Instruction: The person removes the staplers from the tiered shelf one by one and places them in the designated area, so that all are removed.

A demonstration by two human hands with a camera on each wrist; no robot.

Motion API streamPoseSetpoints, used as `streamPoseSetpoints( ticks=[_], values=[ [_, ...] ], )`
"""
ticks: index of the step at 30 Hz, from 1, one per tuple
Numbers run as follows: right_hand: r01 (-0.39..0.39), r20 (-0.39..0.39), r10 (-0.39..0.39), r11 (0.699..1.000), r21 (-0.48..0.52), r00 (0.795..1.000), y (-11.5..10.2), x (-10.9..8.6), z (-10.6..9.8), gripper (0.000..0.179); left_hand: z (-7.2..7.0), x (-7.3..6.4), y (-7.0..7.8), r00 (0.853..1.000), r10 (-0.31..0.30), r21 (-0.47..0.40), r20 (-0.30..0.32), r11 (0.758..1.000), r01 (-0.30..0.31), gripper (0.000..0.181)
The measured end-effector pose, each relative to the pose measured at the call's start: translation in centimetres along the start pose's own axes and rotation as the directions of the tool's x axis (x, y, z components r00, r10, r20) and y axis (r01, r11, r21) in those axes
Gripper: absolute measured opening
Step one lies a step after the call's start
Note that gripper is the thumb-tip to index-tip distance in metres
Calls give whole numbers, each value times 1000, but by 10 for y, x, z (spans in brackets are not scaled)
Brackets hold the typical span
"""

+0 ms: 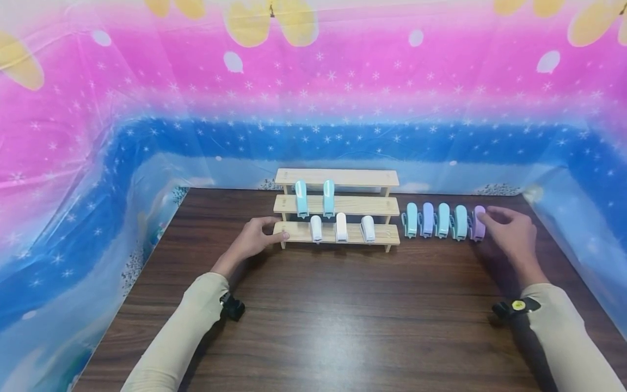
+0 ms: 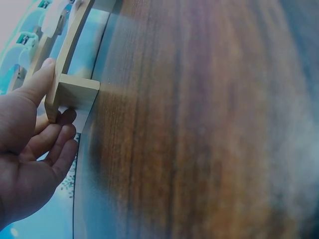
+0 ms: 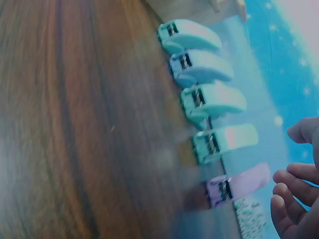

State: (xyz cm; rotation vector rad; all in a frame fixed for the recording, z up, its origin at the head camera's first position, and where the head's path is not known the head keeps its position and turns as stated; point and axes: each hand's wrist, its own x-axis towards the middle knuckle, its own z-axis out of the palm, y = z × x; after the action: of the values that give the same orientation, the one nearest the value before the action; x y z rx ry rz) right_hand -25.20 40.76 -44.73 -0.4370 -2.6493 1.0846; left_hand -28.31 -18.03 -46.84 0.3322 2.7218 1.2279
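Observation:
My left hand point(image 1: 253, 238) grips the left end of the lowest step of a three-tier wooden stand point(image 1: 338, 177). In the left wrist view, the thumb lies on top of the board and fingers curl under it. Several small stapler-like devices stand in a row right of the stand. My right hand point(image 1: 511, 231) is beside the purple stapler point(image 1: 478, 222) at the row's right end. In the right wrist view, the loosely bent fingers point(image 3: 295, 179) are just off that purple stapler point(image 3: 244, 185), holding nothing.
Two turquoise staplers point(image 1: 301, 198) stand on the middle step, and three white ones, including a white stapler point(image 1: 340, 227), on the lowest. The row also has a lavender stapler point(image 1: 428, 220) and a mint stapler point(image 1: 459, 222). A patterned cloth point(image 1: 313, 141) borders the brown table point(image 1: 352, 305).

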Motion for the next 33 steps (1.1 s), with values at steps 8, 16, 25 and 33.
streamPoseSetpoints(
  ticks=[8,16,25,33],
  values=[
    [153,-63,-155,987,-43,986,-31,-11,2,67,-1,-1,1,1000,-9,4,-6,1000,9,65],
    [237,-50,-237,971,-9,970,-62,-23,12,62,0,-1,2,1000,-7,5,-2,1000,7,66],
    [330,-53,-328,943,35,943,-93,-34,30,56,0,-2,2,1000,-15,5,1,1000,15,65],
    [374,-35,-373,925,59,927,-114,-39,46,52,0,-1,2,1000,-22,-7,-2,1000,22,64]
  ],
)
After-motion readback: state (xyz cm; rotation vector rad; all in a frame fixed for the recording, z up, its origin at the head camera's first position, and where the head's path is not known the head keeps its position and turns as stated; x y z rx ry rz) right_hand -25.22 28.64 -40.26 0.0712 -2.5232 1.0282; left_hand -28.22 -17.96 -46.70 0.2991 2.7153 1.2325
